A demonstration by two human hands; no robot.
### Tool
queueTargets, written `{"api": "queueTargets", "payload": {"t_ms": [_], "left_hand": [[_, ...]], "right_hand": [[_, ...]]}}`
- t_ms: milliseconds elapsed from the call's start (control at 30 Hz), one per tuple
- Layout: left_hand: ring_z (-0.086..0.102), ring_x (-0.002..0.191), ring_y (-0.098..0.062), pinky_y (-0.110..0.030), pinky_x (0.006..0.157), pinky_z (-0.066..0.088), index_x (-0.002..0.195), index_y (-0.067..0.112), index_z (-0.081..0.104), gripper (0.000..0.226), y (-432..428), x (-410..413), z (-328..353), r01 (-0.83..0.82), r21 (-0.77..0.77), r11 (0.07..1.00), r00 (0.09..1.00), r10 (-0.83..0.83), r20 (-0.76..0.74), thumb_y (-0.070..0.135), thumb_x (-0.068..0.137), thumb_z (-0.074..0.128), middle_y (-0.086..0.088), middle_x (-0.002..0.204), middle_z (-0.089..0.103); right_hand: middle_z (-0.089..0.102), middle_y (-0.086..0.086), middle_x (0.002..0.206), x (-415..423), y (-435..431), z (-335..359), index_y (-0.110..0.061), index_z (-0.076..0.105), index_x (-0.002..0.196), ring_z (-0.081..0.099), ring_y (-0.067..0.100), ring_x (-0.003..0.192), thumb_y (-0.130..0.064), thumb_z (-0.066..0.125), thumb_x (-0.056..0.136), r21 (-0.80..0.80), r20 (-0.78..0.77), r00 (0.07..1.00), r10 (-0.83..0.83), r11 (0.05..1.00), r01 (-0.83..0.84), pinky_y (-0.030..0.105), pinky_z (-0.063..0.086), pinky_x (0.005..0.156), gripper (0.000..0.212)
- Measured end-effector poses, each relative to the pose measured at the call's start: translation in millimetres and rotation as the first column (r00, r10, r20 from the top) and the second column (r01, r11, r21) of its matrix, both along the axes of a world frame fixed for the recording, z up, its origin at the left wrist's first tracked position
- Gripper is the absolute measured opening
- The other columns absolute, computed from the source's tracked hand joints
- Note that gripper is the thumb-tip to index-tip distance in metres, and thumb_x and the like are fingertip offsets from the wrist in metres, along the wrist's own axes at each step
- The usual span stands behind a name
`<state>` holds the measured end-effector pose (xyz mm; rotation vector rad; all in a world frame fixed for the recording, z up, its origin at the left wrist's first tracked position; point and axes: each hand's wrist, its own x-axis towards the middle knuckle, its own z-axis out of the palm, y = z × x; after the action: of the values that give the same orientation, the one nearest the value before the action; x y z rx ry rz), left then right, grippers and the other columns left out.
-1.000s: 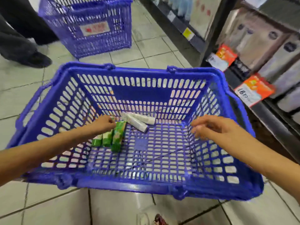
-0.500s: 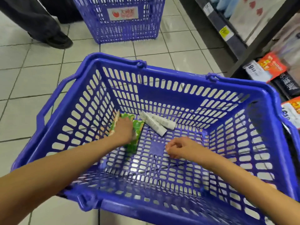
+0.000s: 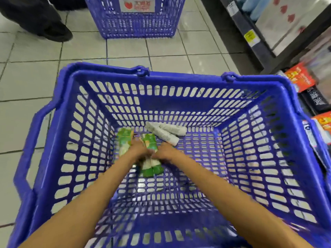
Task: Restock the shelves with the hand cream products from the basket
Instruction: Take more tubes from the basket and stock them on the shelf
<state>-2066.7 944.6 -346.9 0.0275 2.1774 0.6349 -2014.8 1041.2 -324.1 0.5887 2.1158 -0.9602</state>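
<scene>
- Green hand cream cartons [image 3: 150, 148]: a small bundle on the floor of the basket, centre of the frame. One more green carton [image 3: 123, 140] lies just left of it.
- White packs [image 3: 165, 131]: two long printed packs just above and right of the green bundle, at the foot of the far wall. No hand touches them.
- Left hand [image 3: 138, 149]: grip closed onto the green bundle, as far as motion blur allows. Whether it also holds the carton at its left cannot be told.
- Right hand [image 3: 167, 151]: meets the same bundle from the right. The fingers are too blurred to tell whether the grip is closed or only touching.
- Basket [image 3: 180, 80]: blue slatted plastic, filling most of the frame. Its bottom is otherwise bare.
- Shelves [image 3: 258, 35]: dark racking along the right edge, with price tags [image 3: 250, 36] and hanging goods.
- Second basket [image 3: 136, 17] and a dark shoe [image 3: 57, 32]: on the tiled floor [image 3: 30, 79], at top centre and upper left.
- Progress (judged): the basket is nearly emptied. The remaining green and white stock still needs lifting out and shelving.
</scene>
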Motion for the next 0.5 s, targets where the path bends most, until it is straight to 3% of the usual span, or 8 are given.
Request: {"api": "queueTargets", "payload": {"t_ms": [67, 100, 167, 233, 300, 367, 433, 500], "left_hand": [[0.052, 0.119, -0.036, -0.042, 0.101, 0.043, 0.125, -0.008, 0.049, 0.047, -12.1, -4.4, -0.5, -0.111, 0.013, 0.994, 0.988, 0.109, 0.106, 0.006, 0.083, 0.063, -0.024, 0.129, 0.053], [0.054, 0.116, -0.037, -0.044, 0.099, 0.045, 0.121, -0.007, 0.052, 0.040, -17.9, -6.3, -0.4, -0.171, 0.046, 0.984, 0.973, 0.161, 0.165, 0.003, 0.084, 0.060, -0.024, 0.127, 0.055], [0.060, 0.096, -0.036, -0.042, 0.085, 0.050, 0.107, -0.004, 0.058, 0.021, -23.9, -5.6, 6.7, -0.311, 0.171, 0.935, 0.925, 0.257, 0.279, -0.002, 0.086, 0.055, -0.021, 0.114, 0.060], [0.052, 0.065, -0.026, -0.032, 0.059, 0.046, 0.091, 0.003, 0.055, 0.004, -23.4, -4.8, 19.2, -0.401, 0.177, 0.899, 0.886, 0.330, 0.326, 0.001, 0.089, 0.054, -0.018, 0.085, 0.058], [0.044, 0.054, -0.019, -0.022, 0.041, 0.041, 0.078, 0.006, 0.050, 0.015, -16.6, -1.4, 37.4, -0.393, 0.145, 0.908, 0.880, 0.326, 0.346, 0.013, 0.090, 0.057, -0.011, 0.067, 0.049], [0.049, 0.051, -0.016, -0.018, 0.042, 0.040, 0.074, 0.009, 0.052, 0.023, -5.7, 7.2, 64.2, -0.307, 0.177, 0.935, 0.902, 0.227, 0.367, 0.026, 0.088, 0.060, -0.007, 0.061, 0.056], [0.057, 0.049, -0.014, -0.019, 0.047, 0.043, 0.080, 0.006, 0.059, 0.028, 12.0, 21.3, 88.9, -0.164, 0.268, 0.949, 0.950, 0.078, 0.304, 0.033, 0.085, 0.060, -0.010, 0.064, 0.067], [0.059, 0.049, -0.010, -0.020, 0.052, 0.047, 0.089, 0.009, 0.061, 0.024, 34.3, 32.8, 110.0, -0.166, 0.431, 0.887, 0.952, 0.030, 0.304, 0.033, 0.086, 0.057, -0.009, 0.072, 0.069]], "right_hand": [[0.052, 0.017, 0.133, -2.2, -9.5, -8.5, -0.005, 0.048, 0.130, 0.050, 0.030, 0.121, -0.035, 0.058, 0.088, 0.055, -0.044, 0.997, 0.062, 0.997, -0.060, 0.032, 0.043, 0.095, 0.053], [0.053, 0.017, 0.131, -1.9, -12.6, -11.2, -0.007, 0.050, 0.129, 0.051, 0.031, 0.120, -0.035, 0.059, 0.087, 0.063, -0.057, 0.996, 0.075, 0.995, -0.071, 0.035, 0.044, 0.095, 0.052], [0.057, 0.018, 0.125, 0.3, -13.6, -12.6, -0.005, 0.055, 0.121, 0.054, 0.032, 0.114, -0.030, 0.061, 0.086, 0.001, -0.063, 0.998, 0.024, 1.000, -0.024, 0.036, 0.044, 0.090, 0.044], [0.062, 0.014, 0.109, 3.7, -7.0, -7.0, -0.005, 0.058, 0.107, 0.060, 0.027, 0.098, -0.026, 0.060, 0.087, -0.140, -0.020, 0.992, -0.124, 0.983, 0.120, 0.032, 0.048, 0.083, 0.029], [0.058, 0.005, 0.084, 11.8, 0.3, 6.8, -0.006, 0.054, 0.097, 0.057, 0.017, 0.070, -0.023, 0.058, 0.088, -0.260, 0.073, 0.960, -0.270, 0.924, 0.280, 0.017, 0.050, 0.058, 0.021], [0.057, 0.005, 0.085, 24.9, 9.7, 25.7, -0.002, 0.049, 0.114, 0.056, 0.016, 0.071, -0.021, 0.057, 0.087, -0.319, 0.068, 0.946, -0.316, 0.892, 0.320, 0.013, 0.048, 0.054, 0.034], [0.062, 0.014, 0.102, 42.0, 27.4, 50.2, -0.001, 0.048, 0.120, 0.063, 0.022, 0.086, -0.015, 0.060, 0.083, -0.394, 0.013, 0.938, -0.346, 0.861, 0.323, 0.026, 0.053, 0.072, 0.041], [0.064, 0.014, 0.090, 60.6, 54.1, 86.5, -0.002, 0.051, 0.107, 0.065, 0.013, 0.064, -0.008, 0.062, 0.082, -0.488, -0.056, 0.900, -0.432, 0.798, 0.352, 0.027, 0.054, 0.059, 0.028]]}}
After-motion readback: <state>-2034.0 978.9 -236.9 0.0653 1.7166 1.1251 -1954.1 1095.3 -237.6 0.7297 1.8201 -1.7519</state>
